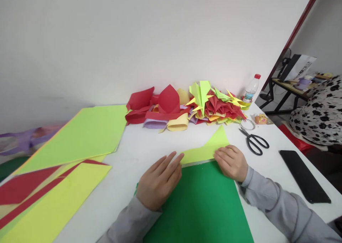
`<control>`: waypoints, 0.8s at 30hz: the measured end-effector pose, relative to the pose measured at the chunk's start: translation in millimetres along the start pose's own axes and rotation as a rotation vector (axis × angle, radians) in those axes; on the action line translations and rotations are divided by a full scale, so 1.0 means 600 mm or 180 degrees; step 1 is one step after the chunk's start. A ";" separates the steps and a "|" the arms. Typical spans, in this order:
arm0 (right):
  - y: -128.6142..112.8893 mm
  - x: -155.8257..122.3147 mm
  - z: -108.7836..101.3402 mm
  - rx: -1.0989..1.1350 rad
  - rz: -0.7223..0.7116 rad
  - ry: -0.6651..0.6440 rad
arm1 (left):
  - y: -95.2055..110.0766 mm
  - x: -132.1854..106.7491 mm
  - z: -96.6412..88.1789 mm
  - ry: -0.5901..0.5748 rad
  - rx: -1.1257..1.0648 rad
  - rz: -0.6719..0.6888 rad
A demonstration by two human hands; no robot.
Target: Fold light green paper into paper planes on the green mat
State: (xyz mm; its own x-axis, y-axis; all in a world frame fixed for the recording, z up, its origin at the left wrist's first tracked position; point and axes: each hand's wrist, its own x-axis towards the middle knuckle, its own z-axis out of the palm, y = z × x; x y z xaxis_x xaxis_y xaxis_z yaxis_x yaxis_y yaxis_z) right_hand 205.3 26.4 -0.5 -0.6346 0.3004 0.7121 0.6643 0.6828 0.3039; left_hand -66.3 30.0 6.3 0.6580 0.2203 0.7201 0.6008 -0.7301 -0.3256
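A folded lime-green paper [211, 147], triangular with a point toward the wall, lies on the white table [139, 154] partly over a dark green sheet [203, 207]. My left hand [159, 180] lies flat with its fingers stretched out, the fingertips pressing the folded paper's left end. My right hand [232, 162] has its fingers curled, pressing down on the paper's right end. Both wrists wear grey sleeves.
A pile of folded red, yellow and green paper shapes [192, 107] lies against the wall. Large lime, yellow and red sheets [61, 157] cover the left. Black scissors [255, 141], a tape roll [247, 124], a water bottle [251, 88] and a black phone [304, 175] sit on the right.
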 end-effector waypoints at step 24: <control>-0.027 0.015 -0.005 0.0220 -0.0296 -0.0060 | 0.033 0.011 0.000 -0.0113 -0.0381 -0.0073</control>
State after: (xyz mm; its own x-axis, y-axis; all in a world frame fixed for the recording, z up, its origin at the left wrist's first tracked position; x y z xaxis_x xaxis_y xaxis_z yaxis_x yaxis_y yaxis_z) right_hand 190.0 16.0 2.8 -0.7000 0.2456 0.6706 0.5738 0.7524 0.3235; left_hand -50.2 16.7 4.5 0.6616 0.2589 0.7037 0.5587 -0.7961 -0.2324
